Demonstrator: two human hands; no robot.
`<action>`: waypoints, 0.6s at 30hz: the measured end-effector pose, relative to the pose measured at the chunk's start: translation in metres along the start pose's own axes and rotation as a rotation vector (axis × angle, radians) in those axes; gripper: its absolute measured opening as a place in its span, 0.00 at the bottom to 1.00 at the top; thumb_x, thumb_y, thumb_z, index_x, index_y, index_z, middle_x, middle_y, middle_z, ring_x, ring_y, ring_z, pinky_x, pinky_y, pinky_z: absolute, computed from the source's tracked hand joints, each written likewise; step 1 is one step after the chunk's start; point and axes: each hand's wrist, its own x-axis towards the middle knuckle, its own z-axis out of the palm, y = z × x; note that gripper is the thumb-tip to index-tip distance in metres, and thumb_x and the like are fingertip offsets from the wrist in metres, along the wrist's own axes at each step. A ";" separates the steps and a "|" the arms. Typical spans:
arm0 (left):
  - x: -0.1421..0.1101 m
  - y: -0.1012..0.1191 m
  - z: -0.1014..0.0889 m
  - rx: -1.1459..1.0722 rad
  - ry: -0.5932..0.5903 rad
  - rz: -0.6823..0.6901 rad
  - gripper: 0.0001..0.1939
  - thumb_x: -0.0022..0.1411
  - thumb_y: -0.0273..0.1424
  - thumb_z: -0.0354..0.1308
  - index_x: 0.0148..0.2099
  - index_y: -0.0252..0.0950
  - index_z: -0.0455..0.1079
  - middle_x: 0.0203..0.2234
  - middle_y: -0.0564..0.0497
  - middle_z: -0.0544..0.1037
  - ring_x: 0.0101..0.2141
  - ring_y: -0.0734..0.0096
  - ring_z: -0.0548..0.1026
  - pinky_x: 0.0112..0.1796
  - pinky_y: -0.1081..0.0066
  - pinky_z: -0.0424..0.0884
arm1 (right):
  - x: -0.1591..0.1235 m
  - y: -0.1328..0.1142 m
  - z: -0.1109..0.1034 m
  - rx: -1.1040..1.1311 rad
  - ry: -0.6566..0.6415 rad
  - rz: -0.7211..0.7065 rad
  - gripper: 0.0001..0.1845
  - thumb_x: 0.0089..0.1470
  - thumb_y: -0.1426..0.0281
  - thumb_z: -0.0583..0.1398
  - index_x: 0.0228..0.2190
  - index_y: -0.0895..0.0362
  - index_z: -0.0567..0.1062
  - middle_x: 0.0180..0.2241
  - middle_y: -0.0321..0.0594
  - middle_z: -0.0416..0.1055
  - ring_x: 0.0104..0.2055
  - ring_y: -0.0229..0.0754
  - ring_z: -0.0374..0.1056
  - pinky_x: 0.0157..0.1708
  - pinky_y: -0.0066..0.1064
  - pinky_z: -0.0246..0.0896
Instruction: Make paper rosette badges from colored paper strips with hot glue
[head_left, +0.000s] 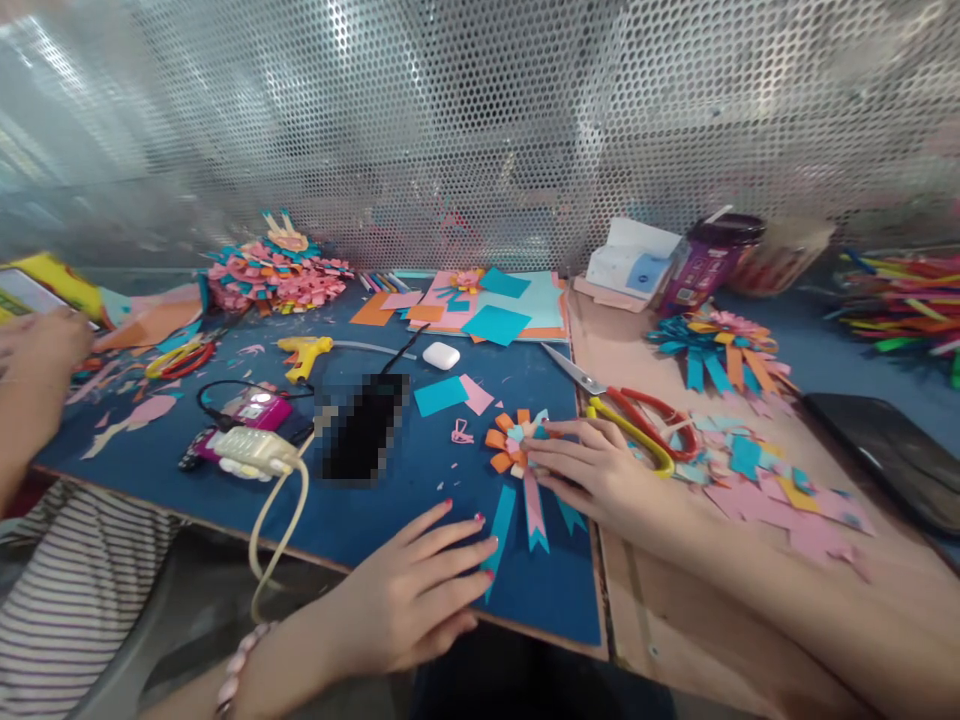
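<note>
My left hand [420,580] reaches over the table's front edge with its fingers spread, fingertips at a teal paper strip [500,530]; it grips nothing that I can see. My right hand [592,465] lies with fingers stretched out across the right side of a paper flower [507,440] with orange petals and a pale centre, partly covering it. Below the flower hang a pink and teal ribbon tail [534,510] and a teal tail [570,515]. Just beyond my right hand rest orange-handled scissors [600,385] and a yellow-handled pair [637,440].
A yellow glue gun [304,355], white case [441,355], power strip [251,452] with cord and dark pixelated object [367,430] lie left. Paper scraps [795,500] and a black phone [885,455] are right. Finished paper flowers [277,270] pile at back; another person's hand [41,370] is far left.
</note>
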 end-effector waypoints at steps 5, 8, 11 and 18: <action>0.004 -0.001 0.002 0.014 -0.014 -0.008 0.17 0.64 0.28 0.52 0.54 0.30 0.66 0.55 0.42 0.70 0.60 0.58 0.60 0.58 0.51 0.60 | 0.001 0.002 0.002 0.024 -0.003 -0.001 0.12 0.61 0.67 0.55 0.44 0.51 0.76 0.46 0.36 0.76 0.53 0.47 0.64 0.49 0.43 0.56; 0.004 -0.001 0.004 0.022 -0.018 -0.007 0.17 0.65 0.29 0.53 0.55 0.28 0.65 0.55 0.42 0.69 0.61 0.59 0.58 0.58 0.56 0.63 | 0.000 0.003 0.001 0.070 0.002 0.017 0.11 0.61 0.68 0.55 0.42 0.51 0.76 0.47 0.35 0.75 0.52 0.47 0.65 0.48 0.43 0.57; 0.004 -0.001 0.005 0.031 -0.016 -0.007 0.18 0.65 0.30 0.53 0.55 0.27 0.65 0.56 0.41 0.68 0.61 0.58 0.57 0.58 0.56 0.63 | -0.001 0.003 0.002 0.105 0.008 0.030 0.11 0.61 0.69 0.55 0.42 0.52 0.76 0.46 0.34 0.75 0.51 0.47 0.65 0.47 0.43 0.57; 0.007 -0.001 0.005 0.021 -0.038 -0.040 0.19 0.65 0.33 0.52 0.55 0.28 0.64 0.57 0.40 0.67 0.61 0.59 0.58 0.57 0.56 0.63 | 0.001 -0.004 0.004 0.166 0.015 0.116 0.11 0.61 0.70 0.55 0.42 0.51 0.76 0.44 0.34 0.77 0.51 0.45 0.65 0.48 0.43 0.58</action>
